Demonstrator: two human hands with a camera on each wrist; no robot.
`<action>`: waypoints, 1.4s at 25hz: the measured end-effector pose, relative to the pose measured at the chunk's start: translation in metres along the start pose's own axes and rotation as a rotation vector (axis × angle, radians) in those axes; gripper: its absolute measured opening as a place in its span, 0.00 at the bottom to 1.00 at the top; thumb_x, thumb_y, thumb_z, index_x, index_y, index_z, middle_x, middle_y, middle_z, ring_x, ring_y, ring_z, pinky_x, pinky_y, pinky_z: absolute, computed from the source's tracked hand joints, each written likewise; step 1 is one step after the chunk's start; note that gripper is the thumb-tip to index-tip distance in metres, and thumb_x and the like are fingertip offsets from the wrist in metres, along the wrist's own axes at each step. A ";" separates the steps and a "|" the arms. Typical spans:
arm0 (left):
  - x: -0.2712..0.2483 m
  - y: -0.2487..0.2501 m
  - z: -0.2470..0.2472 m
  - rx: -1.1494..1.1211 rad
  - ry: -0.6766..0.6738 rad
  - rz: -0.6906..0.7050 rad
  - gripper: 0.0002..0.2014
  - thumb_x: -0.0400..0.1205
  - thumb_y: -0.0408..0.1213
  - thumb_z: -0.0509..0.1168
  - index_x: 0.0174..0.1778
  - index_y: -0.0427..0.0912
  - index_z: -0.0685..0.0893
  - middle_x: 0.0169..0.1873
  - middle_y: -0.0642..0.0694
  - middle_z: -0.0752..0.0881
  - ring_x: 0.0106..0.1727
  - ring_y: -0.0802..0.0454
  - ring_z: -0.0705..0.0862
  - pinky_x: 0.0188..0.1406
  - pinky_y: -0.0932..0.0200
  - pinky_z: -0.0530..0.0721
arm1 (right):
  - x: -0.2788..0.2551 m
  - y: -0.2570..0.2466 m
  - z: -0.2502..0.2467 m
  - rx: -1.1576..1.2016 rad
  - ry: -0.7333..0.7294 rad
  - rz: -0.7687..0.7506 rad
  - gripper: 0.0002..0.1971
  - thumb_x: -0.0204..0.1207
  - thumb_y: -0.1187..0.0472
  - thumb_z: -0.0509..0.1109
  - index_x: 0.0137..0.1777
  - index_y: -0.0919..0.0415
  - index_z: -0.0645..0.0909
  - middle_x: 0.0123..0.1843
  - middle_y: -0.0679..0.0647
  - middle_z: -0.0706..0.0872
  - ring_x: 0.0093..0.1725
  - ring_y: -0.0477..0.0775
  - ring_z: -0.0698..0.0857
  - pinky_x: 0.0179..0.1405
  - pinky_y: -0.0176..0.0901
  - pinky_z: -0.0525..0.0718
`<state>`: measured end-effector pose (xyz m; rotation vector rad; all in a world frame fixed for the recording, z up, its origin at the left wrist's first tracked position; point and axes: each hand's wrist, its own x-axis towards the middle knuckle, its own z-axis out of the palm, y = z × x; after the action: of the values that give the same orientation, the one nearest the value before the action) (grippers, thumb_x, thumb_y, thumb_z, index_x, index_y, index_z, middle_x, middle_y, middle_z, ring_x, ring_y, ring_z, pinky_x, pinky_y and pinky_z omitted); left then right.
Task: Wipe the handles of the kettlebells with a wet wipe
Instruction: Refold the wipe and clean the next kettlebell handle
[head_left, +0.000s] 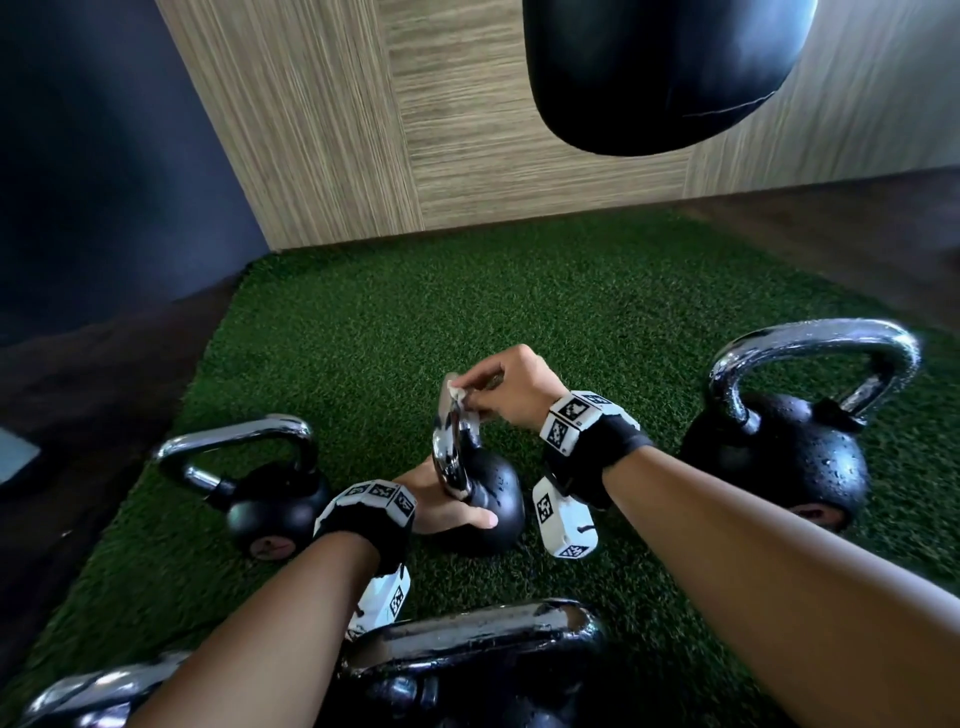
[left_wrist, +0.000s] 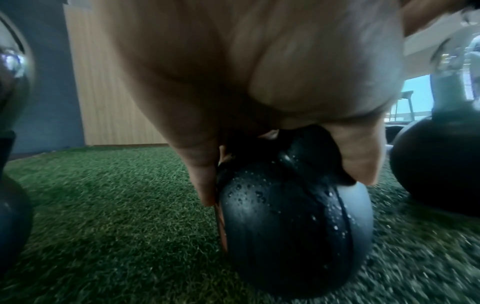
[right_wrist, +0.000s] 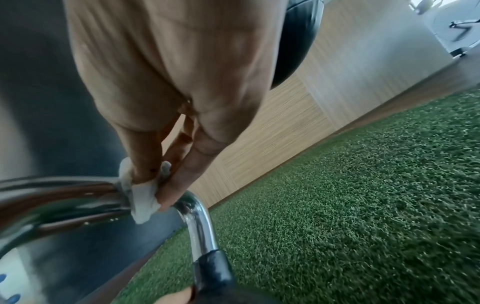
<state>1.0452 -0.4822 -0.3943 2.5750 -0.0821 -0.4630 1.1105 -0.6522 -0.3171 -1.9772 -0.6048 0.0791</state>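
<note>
A small black kettlebell (head_left: 493, 501) (left_wrist: 285, 226) with a chrome handle (head_left: 451, 441) (right_wrist: 197, 222) stands on the green turf, wet with droplets. My left hand (head_left: 441, 499) (left_wrist: 259, 82) grips its ball from above, thumb on one side and fingers on the other. My right hand (head_left: 498, 387) (right_wrist: 161, 92) pinches a white wet wipe (head_left: 458, 391) (right_wrist: 141, 199) against the top bend of the handle. Other kettlebells stand to the left (head_left: 270, 499), to the right (head_left: 784, 452) and close in front of me (head_left: 467, 670).
The green turf mat (head_left: 519, 296) ends at a wood-panelled wall (head_left: 389, 130) behind and dark floor (head_left: 78, 405) to the left. A black punching bag (head_left: 660, 73) hangs above the far right.
</note>
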 end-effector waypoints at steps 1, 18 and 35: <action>0.001 -0.002 -0.001 -0.018 0.000 0.008 0.46 0.67 0.57 0.80 0.81 0.56 0.69 0.71 0.58 0.76 0.71 0.57 0.75 0.72 0.62 0.68 | -0.002 -0.002 -0.002 0.033 -0.063 -0.003 0.11 0.71 0.69 0.82 0.54 0.64 0.92 0.48 0.60 0.94 0.43 0.53 0.91 0.47 0.47 0.93; 0.007 -0.006 -0.004 -0.037 -0.072 0.222 0.15 0.73 0.47 0.75 0.55 0.54 0.84 0.56 0.45 0.86 0.57 0.52 0.83 0.64 0.56 0.78 | -0.031 0.010 0.015 -0.011 -0.328 0.044 0.11 0.61 0.71 0.87 0.41 0.64 0.89 0.38 0.53 0.93 0.30 0.39 0.88 0.29 0.29 0.84; -0.012 0.004 0.025 0.354 -0.014 0.171 0.40 0.78 0.57 0.72 0.85 0.54 0.65 0.86 0.46 0.59 0.87 0.48 0.59 0.86 0.52 0.61 | -0.032 0.027 0.011 -0.065 -0.658 0.114 0.12 0.78 0.71 0.73 0.58 0.62 0.90 0.56 0.58 0.93 0.53 0.54 0.88 0.66 0.52 0.82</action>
<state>1.0256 -0.4962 -0.4085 2.8759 -0.4209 -0.4339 1.0896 -0.6667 -0.3524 -2.0371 -0.9155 0.8112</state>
